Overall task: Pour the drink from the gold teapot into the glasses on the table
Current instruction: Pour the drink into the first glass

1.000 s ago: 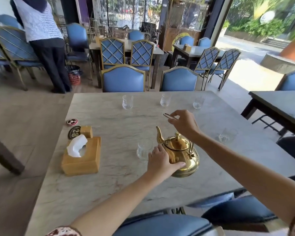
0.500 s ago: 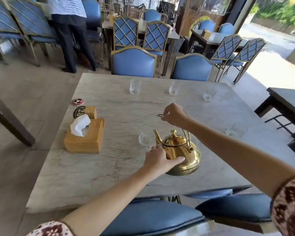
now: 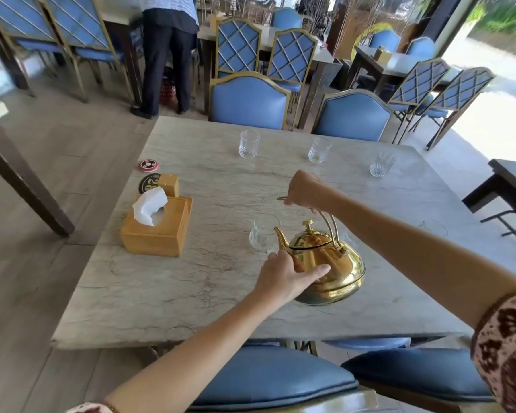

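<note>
The gold teapot (image 3: 325, 263) sits low on the near middle of the marble surface (image 3: 209, 281), spout aimed left toward the nearest glass (image 3: 261, 232), which stands just beside the spout tip and looks empty or nearly so. The right hand (image 3: 306, 190) is closed around the top of the raised wire handle, its grip narrow and wrapped on the metal, while the left hand (image 3: 286, 275) lies open and flat against the pot's near flank, thumb along the shoulder, steadying rather than clutching. I take this as the moment just before the first pour: the pot is positioned and braced, not yet tipped. The next move, as I judge it, calls for lifting by the handle and rocking the spout over that glass's rim, with the left hand controlling the tilt so the lid stays put and the thin glass is not knocked. Three more glasses wait along the far edge, left (image 3: 248, 144), middle (image 3: 319, 150) and right (image 3: 382, 165), and another (image 3: 434, 229) shows faintly beyond the right forearm. Compared with half a second ago, the pot has eased slightly nearer the glass and sits more upright, both hands keeping their places; the wooden tissue box (image 3: 158, 228) has not stirred.
</note>
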